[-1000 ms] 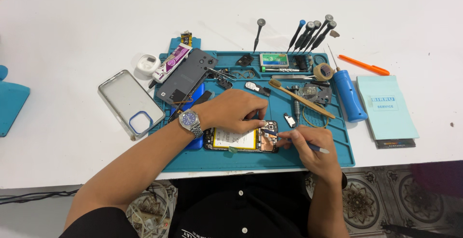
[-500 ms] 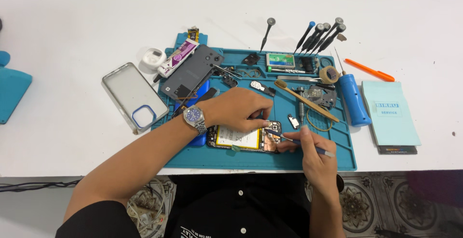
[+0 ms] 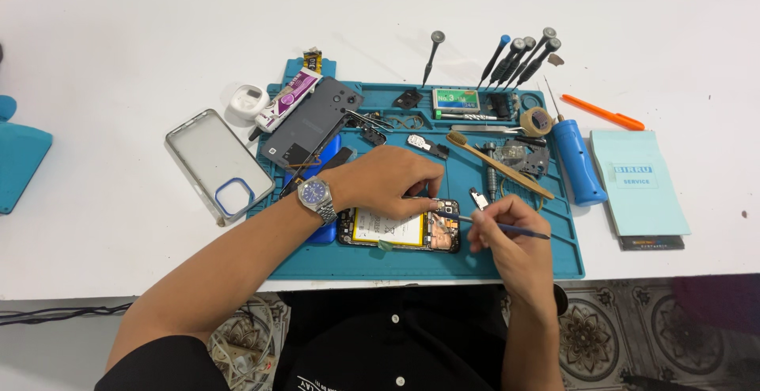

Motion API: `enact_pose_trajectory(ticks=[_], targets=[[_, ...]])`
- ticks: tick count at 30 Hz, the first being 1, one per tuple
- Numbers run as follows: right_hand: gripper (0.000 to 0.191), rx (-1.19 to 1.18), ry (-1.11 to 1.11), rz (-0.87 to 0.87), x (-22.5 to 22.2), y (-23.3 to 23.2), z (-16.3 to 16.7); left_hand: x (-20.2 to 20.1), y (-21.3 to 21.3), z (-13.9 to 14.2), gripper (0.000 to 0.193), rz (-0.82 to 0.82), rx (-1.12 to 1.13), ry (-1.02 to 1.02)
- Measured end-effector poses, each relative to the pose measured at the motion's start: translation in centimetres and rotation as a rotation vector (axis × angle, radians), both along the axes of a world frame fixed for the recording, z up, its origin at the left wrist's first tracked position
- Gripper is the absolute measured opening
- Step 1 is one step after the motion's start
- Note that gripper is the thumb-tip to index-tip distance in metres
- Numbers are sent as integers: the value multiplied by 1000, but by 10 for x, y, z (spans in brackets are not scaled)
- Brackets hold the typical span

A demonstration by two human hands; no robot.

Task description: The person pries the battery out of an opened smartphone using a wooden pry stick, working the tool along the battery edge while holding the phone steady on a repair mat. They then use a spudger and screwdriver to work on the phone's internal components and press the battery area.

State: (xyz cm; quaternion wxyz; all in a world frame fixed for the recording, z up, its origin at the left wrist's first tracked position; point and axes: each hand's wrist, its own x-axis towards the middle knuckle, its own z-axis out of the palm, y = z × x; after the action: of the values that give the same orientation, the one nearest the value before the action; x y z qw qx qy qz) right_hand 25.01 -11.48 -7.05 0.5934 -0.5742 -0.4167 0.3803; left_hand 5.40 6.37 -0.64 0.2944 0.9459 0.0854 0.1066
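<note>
Clearly I am mid-way through work inside the opened phone (image 3: 398, 229) on the blue mat (image 3: 507, 260): my left hand (image 3: 388, 181) pins its upper edge, fingers curled down onto it, while my right hand (image 3: 507, 237) pinches a thin tool (image 3: 507, 229) whose tip reaches the board at the phone's right end. Next, I judge, comes a steady, small lift with that tip.

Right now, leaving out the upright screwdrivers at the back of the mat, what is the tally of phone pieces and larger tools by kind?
Opened phone: 1
Grey back cover: 1
Clear phone case: 1
Bamboo toothbrush: 1
Thick blue screwdriver: 1
Orange pry tool: 1
Thin blue-handled tool, held in the right hand: 1
Total: 7
</note>
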Motion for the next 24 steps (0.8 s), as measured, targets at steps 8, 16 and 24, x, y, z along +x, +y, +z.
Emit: enact_pose_trajectory(ticks=[8, 16, 24], targets=[[19, 63, -48, 9, -4, -1, 12, 0, 0, 0, 23, 22, -20, 37], [16, 128, -456, -194, -25, -8, 15, 0, 1, -3, 24, 15, -22, 31], [19, 225, -758, -335, -42, -11, 17, 0, 2, -4, 29, 5, 5, 8]])
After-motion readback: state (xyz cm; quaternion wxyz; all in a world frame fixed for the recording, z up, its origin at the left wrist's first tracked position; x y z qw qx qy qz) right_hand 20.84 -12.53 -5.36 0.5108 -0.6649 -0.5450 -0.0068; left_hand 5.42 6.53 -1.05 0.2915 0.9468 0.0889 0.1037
